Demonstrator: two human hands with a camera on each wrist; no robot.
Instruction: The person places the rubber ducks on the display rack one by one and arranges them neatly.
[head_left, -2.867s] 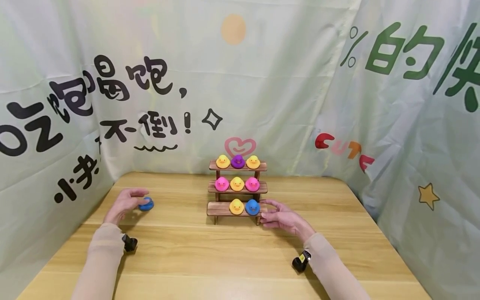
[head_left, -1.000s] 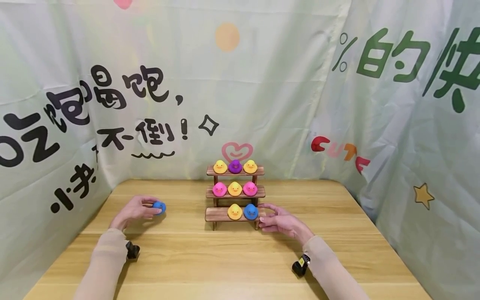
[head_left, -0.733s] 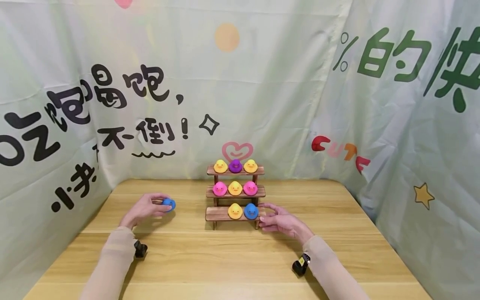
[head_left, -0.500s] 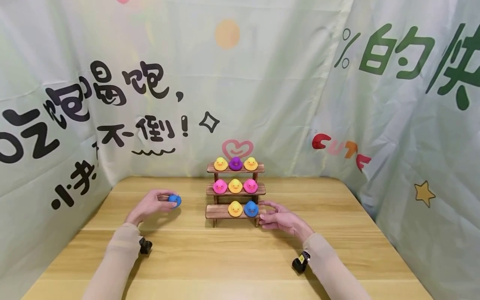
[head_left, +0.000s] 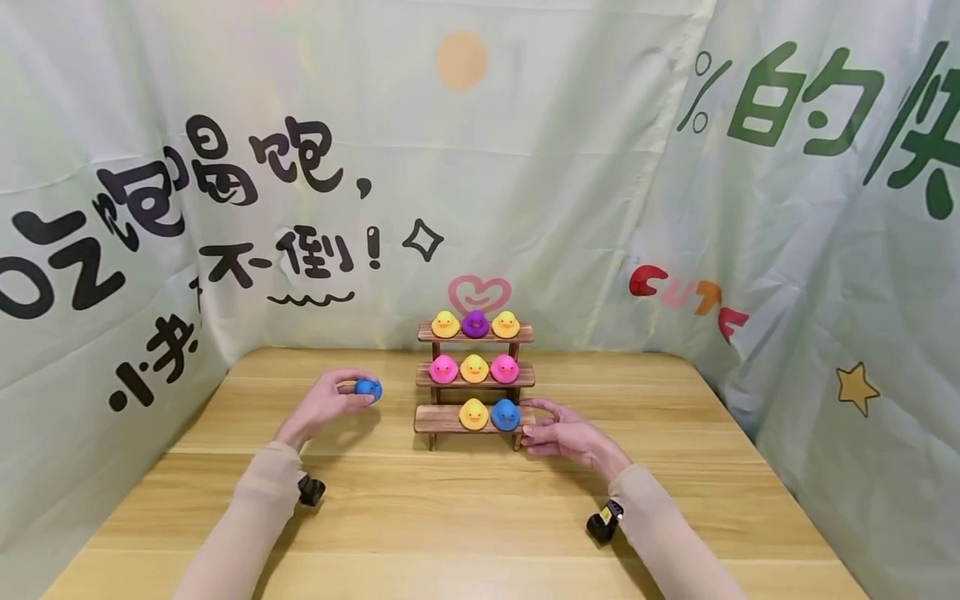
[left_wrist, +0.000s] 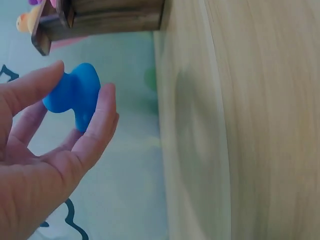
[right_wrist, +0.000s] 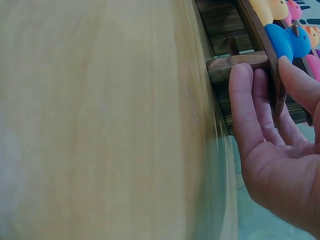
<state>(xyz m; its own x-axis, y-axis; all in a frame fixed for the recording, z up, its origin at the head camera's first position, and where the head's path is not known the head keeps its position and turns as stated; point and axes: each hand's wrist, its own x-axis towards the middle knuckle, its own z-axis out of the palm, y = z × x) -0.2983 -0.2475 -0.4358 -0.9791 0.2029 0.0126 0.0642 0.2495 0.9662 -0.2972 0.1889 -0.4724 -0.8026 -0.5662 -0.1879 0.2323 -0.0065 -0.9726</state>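
Note:
In the head view, my left hand (head_left: 322, 407) pinches a blue rubber duck (head_left: 367, 389) between thumb and fingers, to the left of a three-tier wooden stand (head_left: 435, 419). The left wrist view shows this duck (left_wrist: 85, 95) above the tabletop, its shadow falling on the wood. My right hand (head_left: 573, 439) grips the right end of the lowest shelf, with the thumb (right_wrist: 300, 82) beside another blue duck (right_wrist: 287, 40) and the fingers (right_wrist: 245, 107) below the shelf by its leg. That shelf carries a yellow duck (head_left: 473, 414) and the blue one, its left end bare.
On the middle shelf sit a pink duck (head_left: 443, 368), a yellow duck (head_left: 474, 368) and a second pink one. A purple duck (head_left: 475, 324) stands between two yellow ducks on top. Printed cloth (head_left: 555, 208) hangs behind and beside the wooden table (head_left: 450, 517).
My left hand has taken hold of the blue duck at the table's left, lifted it and carried it rightward, nearer the stand. The right hand stays at the shelf end.

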